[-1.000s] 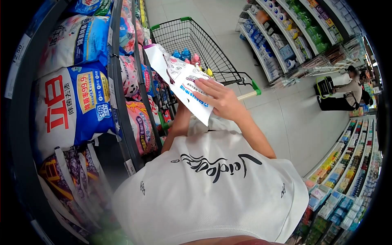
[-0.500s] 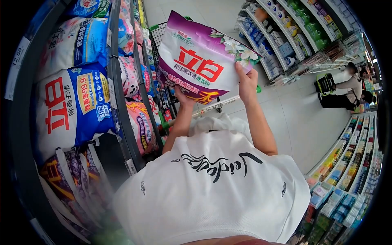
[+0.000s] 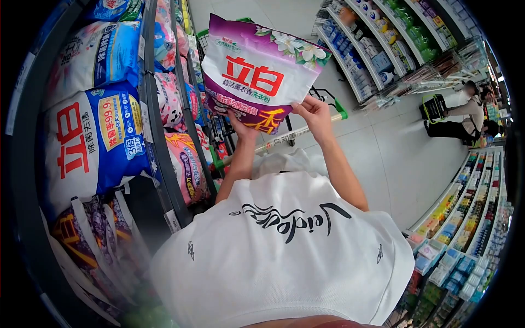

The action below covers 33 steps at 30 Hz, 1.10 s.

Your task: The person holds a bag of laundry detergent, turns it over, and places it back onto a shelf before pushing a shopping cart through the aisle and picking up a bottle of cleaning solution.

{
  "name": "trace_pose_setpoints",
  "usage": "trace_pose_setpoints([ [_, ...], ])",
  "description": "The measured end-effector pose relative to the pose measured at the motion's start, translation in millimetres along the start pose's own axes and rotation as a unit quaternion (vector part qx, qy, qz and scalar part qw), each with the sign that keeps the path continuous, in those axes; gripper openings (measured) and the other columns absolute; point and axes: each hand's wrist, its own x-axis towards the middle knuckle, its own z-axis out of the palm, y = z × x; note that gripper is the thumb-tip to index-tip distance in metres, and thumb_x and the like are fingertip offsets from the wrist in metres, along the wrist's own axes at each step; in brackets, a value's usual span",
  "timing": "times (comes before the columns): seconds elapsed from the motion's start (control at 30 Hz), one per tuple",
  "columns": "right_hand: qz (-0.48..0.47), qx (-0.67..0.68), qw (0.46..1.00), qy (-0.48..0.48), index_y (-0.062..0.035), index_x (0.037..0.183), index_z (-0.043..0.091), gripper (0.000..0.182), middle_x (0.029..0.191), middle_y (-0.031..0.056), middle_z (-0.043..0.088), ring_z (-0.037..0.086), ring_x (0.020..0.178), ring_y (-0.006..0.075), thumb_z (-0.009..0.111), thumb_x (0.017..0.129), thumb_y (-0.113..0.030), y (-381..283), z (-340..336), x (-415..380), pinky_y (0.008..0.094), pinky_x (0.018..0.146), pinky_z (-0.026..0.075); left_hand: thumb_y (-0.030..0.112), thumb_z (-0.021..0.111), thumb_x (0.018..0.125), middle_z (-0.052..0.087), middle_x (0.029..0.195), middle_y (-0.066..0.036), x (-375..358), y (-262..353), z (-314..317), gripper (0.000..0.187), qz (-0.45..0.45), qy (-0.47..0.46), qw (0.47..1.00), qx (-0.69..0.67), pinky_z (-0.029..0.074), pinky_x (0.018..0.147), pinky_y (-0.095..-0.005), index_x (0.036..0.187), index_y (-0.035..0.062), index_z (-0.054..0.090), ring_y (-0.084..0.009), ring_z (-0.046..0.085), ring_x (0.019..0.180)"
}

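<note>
Held up in front of me is a purple and white bag of laundry powder (image 3: 257, 60), with red characters and white flowers printed on it. My left hand (image 3: 243, 128) grips its bottom edge from below, the fingers partly hidden by the bag. At the lower right corner, my right hand (image 3: 314, 116) pinches the bag between thumb and fingers. The bag's face is turned toward me and tilts a little down to the right. Behind and below it shows part of a shopping cart (image 3: 340, 109) with green trim.
On the left, a dark shelf (image 3: 156, 158) carries blue and white powder bags (image 3: 101, 139) and pink bags (image 3: 188, 164). Stocked shelves (image 3: 377, 49) stand across the tiled floor (image 3: 383, 158). Farther right, a person (image 3: 465, 112) stands with a dark basket (image 3: 433, 109).
The bag has moved left and turned slightly toward level. My right hand has slid from its upper right side down to the lower right corner; my left hand keeps its hold.
</note>
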Motion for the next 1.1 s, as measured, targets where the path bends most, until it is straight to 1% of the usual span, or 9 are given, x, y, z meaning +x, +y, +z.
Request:
trace_pose_setpoints([
  [0.2, -0.029, -0.049, 0.998, 0.013, 0.005, 0.107, 0.066, 0.025, 0.096, 0.009, 0.07, 0.063, 0.086, 0.0097, 0.067, 0.085, -0.006, 8, 4, 2, 0.0232, 0.076, 0.049, 0.054, 0.061, 0.082, 0.048, 0.137, -0.008, 4, -1, -5, 0.071, 0.01, 0.005, 1.0, -0.025, 0.038, 0.102, -0.0512, 0.135, 0.0114, 0.044, -0.0308, 0.047, 0.122],
  [0.4, -0.009, -0.125, 0.99, 0.067, 0.0047, 0.099, 0.069, 0.021, 0.084, 0.007, 0.071, 0.062, 0.075, 0.0084, 0.069, 0.083, -0.009, 5, 7, 0, 0.0213, 0.069, 0.048, 0.054, 0.061, 0.082, 0.05, 0.135, -0.008, 5, 1, -7, 0.07, 0.007, 0.007, 1.0, -0.023, 0.038, 0.102, -0.05, 0.134, 0.0113, 0.044, -0.0297, 0.049, 0.121],
  [0.47, -0.013, -0.11, 0.991, 0.068, 0.0044, 0.1, 0.069, 0.022, 0.085, 0.0071, 0.071, 0.062, 0.076, 0.008, 0.069, 0.083, -0.009, 14, 5, 2, 0.0218, 0.07, 0.048, 0.057, 0.059, 0.083, 0.048, 0.137, -0.007, 5, 1, -8, 0.07, 0.005, 0.0, 1.0, -0.009, 0.035, 0.105, -0.0498, 0.135, 0.0124, 0.044, -0.0288, 0.047, 0.123],
  [0.57, -0.035, -0.064, 0.995, 0.066, 0.0041, 0.103, 0.068, 0.024, 0.087, 0.0073, 0.07, 0.062, 0.078, 0.0078, 0.069, 0.084, -0.009, 16, 7, 3, 0.0226, 0.071, 0.049, 0.057, 0.059, 0.083, 0.048, 0.137, -0.007, 5, 0, -7, 0.071, -0.003, -0.004, 1.0, -0.02, 0.035, 0.105, -0.0498, 0.135, 0.0123, 0.043, -0.0285, 0.047, 0.123],
  [0.7, -0.028, -0.03, 0.999, 0.034, 0.0041, 0.106, 0.067, 0.026, 0.09, 0.0078, 0.07, 0.062, 0.079, 0.0084, 0.069, 0.084, -0.01, 20, 12, 5, 0.024, 0.073, 0.05, 0.053, 0.065, 0.079, 0.05, 0.134, -0.009, 2, 1, 8, 0.071, 0.012, 0.015, 1.0, -0.012, 0.04, 0.101, -0.0496, 0.133, 0.0104, 0.045, -0.0298, 0.05, 0.119],
  [0.77, -0.019, -0.046, 0.998, 0.034, 0.0044, 0.107, 0.066, 0.026, 0.09, 0.0082, 0.07, 0.062, 0.08, 0.0092, 0.068, 0.085, -0.009, 24, 10, 8, 0.0243, 0.075, 0.05, 0.053, 0.066, 0.078, 0.05, 0.134, -0.009, 4, 3, 7, 0.073, 0.012, 0.016, 1.0, -0.012, 0.04, 0.101, -0.0497, 0.133, 0.0106, 0.045, -0.0299, 0.049, 0.12],
  [0.87, -0.011, -0.047, 0.998, 0.036, 0.005, 0.106, 0.067, 0.024, 0.09, 0.0087, 0.07, 0.063, 0.08, 0.0099, 0.067, 0.085, -0.008, 17, 13, 7, 0.025, 0.076, 0.05, 0.056, 0.059, 0.083, 0.048, 0.138, -0.008, 6, 3, -3, 0.07, 0.009, -0.012, 1.0, -0.01, 0.037, 0.104, -0.0493, 0.136, 0.0125, 0.042, -0.0286, 0.047, 0.123],
  [0.97, 0.0, -0.054, 0.998, 0.041, 0.0057, 0.104, 0.067, 0.023, 0.09, 0.0093, 0.07, 0.063, 0.08, 0.0103, 0.067, 0.085, -0.007, 17, 14, 7, 0.0255, 0.077, 0.051, 0.055, 0.059, 0.083, 0.048, 0.137, -0.008, 6, 5, -4, 0.069, 0.005, -0.021, 1.0, -0.011, 0.037, 0.104, -0.0496, 0.136, 0.0127, 0.042, -0.0287, 0.047, 0.123],
  [1.1, 0.0, -0.066, 0.996, 0.051, 0.0056, 0.102, 0.068, 0.022, 0.089, 0.0093, 0.07, 0.063, 0.079, 0.0101, 0.066, 0.086, -0.009, 16, 14, 7, 0.0255, 0.076, 0.05, 0.051, 0.067, 0.078, 0.051, 0.133, -0.009, 8, 6, -1, 0.071, 0.022, 0.02, 1.0, -0.008, 0.04, 0.101, -0.0504, 0.133, 0.0106, 0.045, -0.0307, 0.049, 0.119],
])
